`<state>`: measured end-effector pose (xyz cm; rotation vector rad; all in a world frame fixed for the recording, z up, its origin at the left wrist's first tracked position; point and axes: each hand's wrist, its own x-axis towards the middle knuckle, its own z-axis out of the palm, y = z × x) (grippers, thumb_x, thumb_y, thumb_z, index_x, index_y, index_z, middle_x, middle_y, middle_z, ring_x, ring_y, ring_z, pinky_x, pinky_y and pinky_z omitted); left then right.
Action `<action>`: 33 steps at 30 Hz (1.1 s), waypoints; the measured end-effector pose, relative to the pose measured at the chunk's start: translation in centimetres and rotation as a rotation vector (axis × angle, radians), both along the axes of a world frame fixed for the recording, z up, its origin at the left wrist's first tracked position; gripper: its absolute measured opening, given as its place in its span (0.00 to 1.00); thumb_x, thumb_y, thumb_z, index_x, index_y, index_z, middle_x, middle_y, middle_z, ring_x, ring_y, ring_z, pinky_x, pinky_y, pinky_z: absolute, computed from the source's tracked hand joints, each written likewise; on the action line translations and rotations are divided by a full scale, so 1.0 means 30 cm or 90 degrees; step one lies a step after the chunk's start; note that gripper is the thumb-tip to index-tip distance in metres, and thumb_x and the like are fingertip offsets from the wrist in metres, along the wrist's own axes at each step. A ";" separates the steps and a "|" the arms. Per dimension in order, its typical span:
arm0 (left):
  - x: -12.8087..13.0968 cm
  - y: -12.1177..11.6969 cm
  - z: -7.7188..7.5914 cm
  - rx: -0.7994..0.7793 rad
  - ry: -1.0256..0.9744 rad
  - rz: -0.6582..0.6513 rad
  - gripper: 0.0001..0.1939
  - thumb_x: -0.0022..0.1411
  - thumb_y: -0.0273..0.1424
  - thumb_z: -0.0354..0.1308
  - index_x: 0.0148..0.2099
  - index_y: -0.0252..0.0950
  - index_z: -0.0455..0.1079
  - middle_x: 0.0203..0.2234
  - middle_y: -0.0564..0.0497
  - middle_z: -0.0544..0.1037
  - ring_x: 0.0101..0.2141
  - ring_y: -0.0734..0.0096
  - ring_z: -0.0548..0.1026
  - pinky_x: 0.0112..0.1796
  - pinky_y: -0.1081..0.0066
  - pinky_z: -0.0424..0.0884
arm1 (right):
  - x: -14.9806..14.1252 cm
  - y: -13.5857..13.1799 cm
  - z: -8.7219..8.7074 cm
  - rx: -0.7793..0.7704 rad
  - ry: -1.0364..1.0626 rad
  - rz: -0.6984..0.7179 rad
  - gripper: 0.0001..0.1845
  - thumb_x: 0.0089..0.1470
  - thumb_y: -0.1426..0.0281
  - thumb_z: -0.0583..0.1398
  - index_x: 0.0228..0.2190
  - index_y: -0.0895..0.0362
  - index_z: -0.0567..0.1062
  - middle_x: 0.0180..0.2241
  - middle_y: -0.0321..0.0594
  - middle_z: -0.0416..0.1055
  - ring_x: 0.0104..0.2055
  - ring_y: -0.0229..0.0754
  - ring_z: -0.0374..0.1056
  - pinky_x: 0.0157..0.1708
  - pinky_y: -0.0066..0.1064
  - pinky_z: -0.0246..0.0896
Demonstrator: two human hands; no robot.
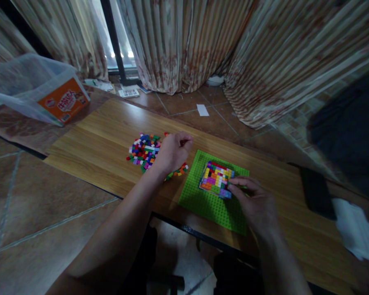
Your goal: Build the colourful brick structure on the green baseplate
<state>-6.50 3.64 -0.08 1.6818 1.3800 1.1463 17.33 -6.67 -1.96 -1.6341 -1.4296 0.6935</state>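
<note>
A block of multicoloured toy bricks point(215, 177) stands on the green studded baseplate point(213, 211). At the right side of this block, my right hand point(256, 200) pinches a small, dark green toy brick point(229, 184) between thumb and fingertips. My left hand point(175, 151) hovers between the baseplate and a heap of loose bricks point(144, 149). Its fingers are curled together, and whatever they may hold is hidden. Part of the loose heap lies behind my left hand and wrist.
A clear plastic bin point(27, 88) with an orange label stands beyond the left end of the wooden table point(110, 123). On the right lie a dark flat object point(316, 192) and something white point(356, 227). Striped curtains point(184, 45) hang behind.
</note>
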 end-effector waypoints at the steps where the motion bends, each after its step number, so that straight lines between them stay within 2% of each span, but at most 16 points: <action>1: 0.000 0.000 -0.001 0.002 0.004 -0.002 0.10 0.59 0.26 0.53 0.32 0.31 0.75 0.25 0.52 0.76 0.28 0.72 0.72 0.30 0.75 0.65 | -0.001 0.000 0.001 -0.005 0.000 0.002 0.08 0.49 0.62 0.66 0.31 0.52 0.82 0.39 0.41 0.75 0.43 0.46 0.71 0.49 0.44 0.64; 7: 0.001 -0.001 -0.002 0.008 0.021 0.002 0.10 0.59 0.26 0.53 0.33 0.31 0.76 0.26 0.51 0.78 0.29 0.72 0.73 0.30 0.74 0.66 | -0.007 0.001 -0.006 -0.017 0.000 -0.021 0.09 0.48 0.61 0.66 0.31 0.52 0.82 0.42 0.41 0.75 0.45 0.47 0.71 0.50 0.45 0.63; 12: 0.001 -0.005 0.006 0.005 0.060 -0.001 0.11 0.60 0.25 0.52 0.34 0.30 0.76 0.26 0.51 0.77 0.29 0.72 0.73 0.31 0.74 0.66 | -0.016 0.008 -0.011 -0.018 0.023 -0.043 0.09 0.46 0.61 0.67 0.29 0.53 0.82 0.39 0.41 0.76 0.44 0.47 0.71 0.47 0.43 0.65; 21: 0.000 -0.009 0.013 0.006 0.069 -0.001 0.11 0.60 0.25 0.52 0.35 0.30 0.76 0.27 0.50 0.78 0.29 0.72 0.74 0.32 0.73 0.67 | -0.035 0.017 -0.014 -0.108 0.249 -0.103 0.14 0.35 0.62 0.72 0.27 0.53 0.81 0.30 0.35 0.77 0.34 0.41 0.71 0.40 0.37 0.64; 25: -0.005 -0.005 0.006 0.011 0.075 0.000 0.11 0.60 0.26 0.52 0.34 0.31 0.76 0.27 0.51 0.79 0.29 0.71 0.74 0.31 0.74 0.68 | -0.044 0.023 -0.009 -0.130 0.284 -0.122 0.17 0.31 0.62 0.73 0.27 0.54 0.81 0.28 0.36 0.77 0.32 0.40 0.70 0.37 0.35 0.65; 29: -0.014 -0.004 -0.001 0.019 0.084 0.003 0.11 0.60 0.26 0.53 0.35 0.32 0.77 0.27 0.50 0.79 0.31 0.70 0.75 0.32 0.74 0.68 | -0.040 0.025 -0.014 -0.145 0.278 -0.107 0.18 0.31 0.61 0.73 0.28 0.55 0.81 0.29 0.37 0.78 0.32 0.41 0.71 0.37 0.36 0.66; 33: -0.022 -0.005 0.002 0.010 0.092 0.020 0.11 0.60 0.27 0.54 0.38 0.31 0.78 0.29 0.49 0.81 0.32 0.68 0.77 0.34 0.72 0.70 | 0.006 0.024 -0.017 -0.129 0.240 -0.059 0.18 0.36 0.59 0.73 0.31 0.54 0.81 0.33 0.38 0.79 0.36 0.44 0.73 0.41 0.41 0.68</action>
